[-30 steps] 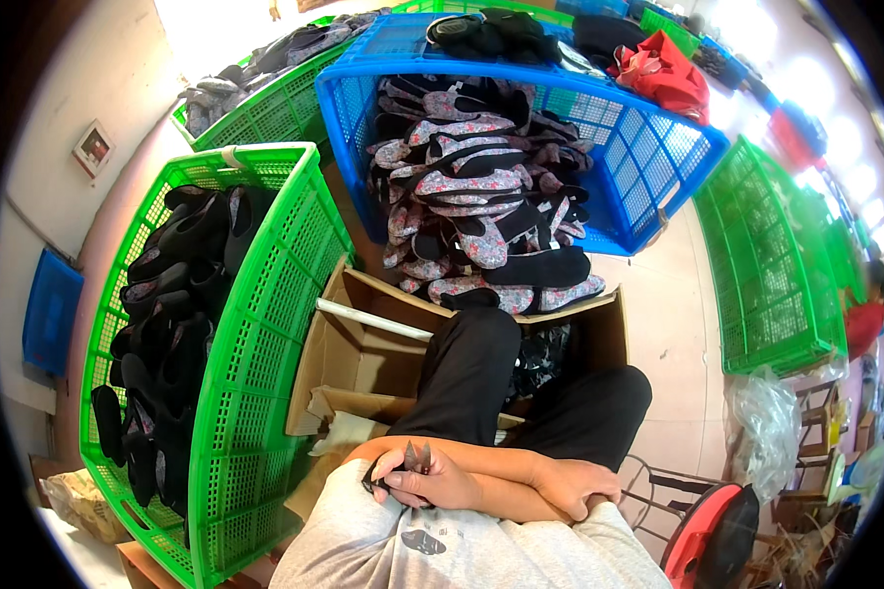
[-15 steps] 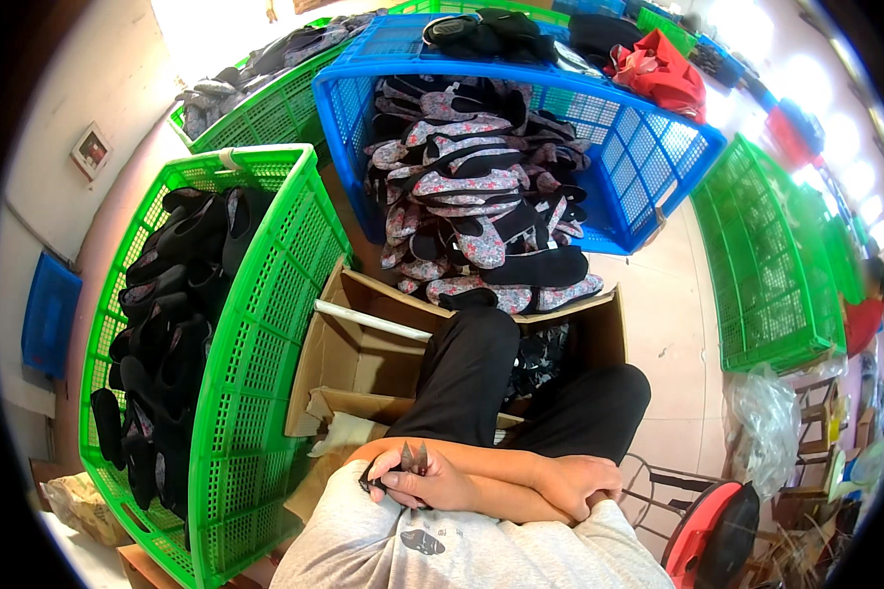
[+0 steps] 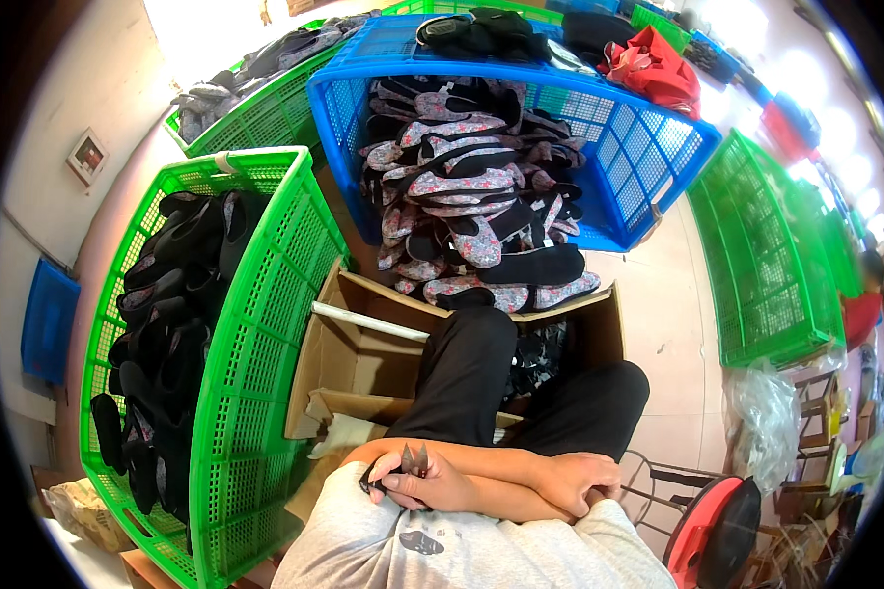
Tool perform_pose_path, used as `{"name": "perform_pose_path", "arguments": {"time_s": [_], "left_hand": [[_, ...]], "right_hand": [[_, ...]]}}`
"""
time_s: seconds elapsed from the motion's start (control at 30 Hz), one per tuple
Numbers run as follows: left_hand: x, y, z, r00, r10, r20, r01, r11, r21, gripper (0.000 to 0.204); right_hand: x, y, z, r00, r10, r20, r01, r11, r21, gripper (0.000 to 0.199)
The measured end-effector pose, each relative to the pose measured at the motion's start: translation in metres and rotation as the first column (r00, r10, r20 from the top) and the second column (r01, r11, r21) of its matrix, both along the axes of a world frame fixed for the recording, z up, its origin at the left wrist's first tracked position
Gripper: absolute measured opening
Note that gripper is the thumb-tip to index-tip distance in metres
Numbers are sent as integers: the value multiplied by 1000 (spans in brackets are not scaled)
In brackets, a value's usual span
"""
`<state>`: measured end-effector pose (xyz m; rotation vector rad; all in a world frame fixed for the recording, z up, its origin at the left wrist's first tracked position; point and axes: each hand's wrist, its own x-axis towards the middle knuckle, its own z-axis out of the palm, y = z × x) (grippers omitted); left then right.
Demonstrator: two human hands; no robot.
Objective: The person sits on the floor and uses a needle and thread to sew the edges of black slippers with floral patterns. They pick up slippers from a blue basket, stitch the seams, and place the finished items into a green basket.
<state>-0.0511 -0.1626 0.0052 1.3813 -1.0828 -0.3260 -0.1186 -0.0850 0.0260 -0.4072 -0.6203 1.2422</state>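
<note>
Step in hand: judged a pause — the snips (image 3: 414, 461) are held ready and touch no work. The forearms (image 3: 506, 463) lie crossed over the lap, left above right. Any use of the snips calls for uncrossing them first, then for a free left hand (image 3: 581, 479) to steady a piece.

Right hand (image 3: 424, 485): at the left of the view because of the crossing; fingers curled closed around the snips. The blades point up past the thumb, tips slightly parted; the black handle shows beside the fingers.

Left hand: rests on the right arm near the elbow, fingers bent downward. Their closure is partly hidden — whether anything lies beneath them cannot be told.

Surroundings: a carton (image 3: 311, 383) stands at the knees. Beyond it, floral shoes (image 3: 467, 185) spill from a blue crate (image 3: 648, 157); black shoes (image 3: 162, 339) fill a green crate (image 3: 255, 363) on the left.
</note>
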Motion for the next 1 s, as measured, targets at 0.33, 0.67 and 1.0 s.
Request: {"name": "perform_pose_path", "arguments": {"time_s": [0.33,0.67,1.0], "left_hand": [[-1,-1,0,1000,-14,-25,15,999,30,37],[3,5,10,996,-4,-91,18,988,153,37],[1,7,2,995,70,-76,-62,993,99,35]], "right_hand": [[0,-1,2,1000,-5,3,5,999,-43,19],[0,-1,0,1000,13,-5,-14,999,-39,18],[1,-1,-1,999,24,-40,-27,998,-59,19]]}}
